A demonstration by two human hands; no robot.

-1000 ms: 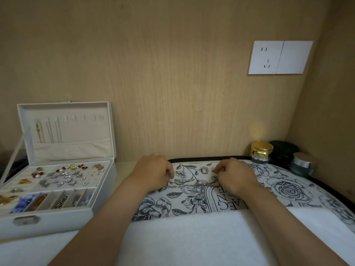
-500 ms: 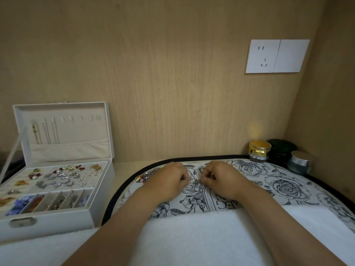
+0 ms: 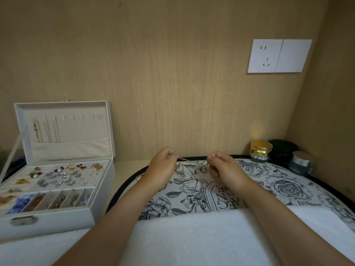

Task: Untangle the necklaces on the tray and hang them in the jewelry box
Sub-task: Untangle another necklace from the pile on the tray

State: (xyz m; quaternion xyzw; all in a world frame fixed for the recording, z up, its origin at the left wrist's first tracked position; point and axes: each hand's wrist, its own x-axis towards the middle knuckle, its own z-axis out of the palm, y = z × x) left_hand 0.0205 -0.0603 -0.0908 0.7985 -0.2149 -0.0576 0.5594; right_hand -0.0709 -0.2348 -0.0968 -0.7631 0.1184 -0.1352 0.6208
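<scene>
- Left hand (image 3: 163, 167): fingers curled, thumb and forefinger pinched on one end of a thin silver chain (image 3: 189, 160). Right hand (image 3: 223, 167): same pinch on the other end; the remaining fingers are folded under.
- The chain spans the gap between the two pinches, held just above the far part of the floral tray (image 3: 288, 189). A small pendant or knot seems to hang near the right pinch; too fine to tell which.
- Judgement: the step in hand is drawing one necklace out straight to check it is free of the others. Keep the tension light; a hard pull would tighten any remaining knot.
- If a snag shows, slacken, lay the chain flat on the tray and tease the loop open instead of tugging.
- More jewellery lies on the tray by the left wrist: a small gold-toned piece (image 3: 139, 177). Keep the lifted chain clear of it so nothing re-catches.
- Jewelry box (image 3: 107, 169): open, well to the left of the tray, lid upright. Three or so chains already hang from hooks at the lid's left end; hooks (image 3: 82, 117) further right look free.
- Next move calls for carrying the chain by its ends, kept apart, and looping it over a free hook.
- Jars (image 3: 261, 150) at the far right corner are out of the path.
</scene>
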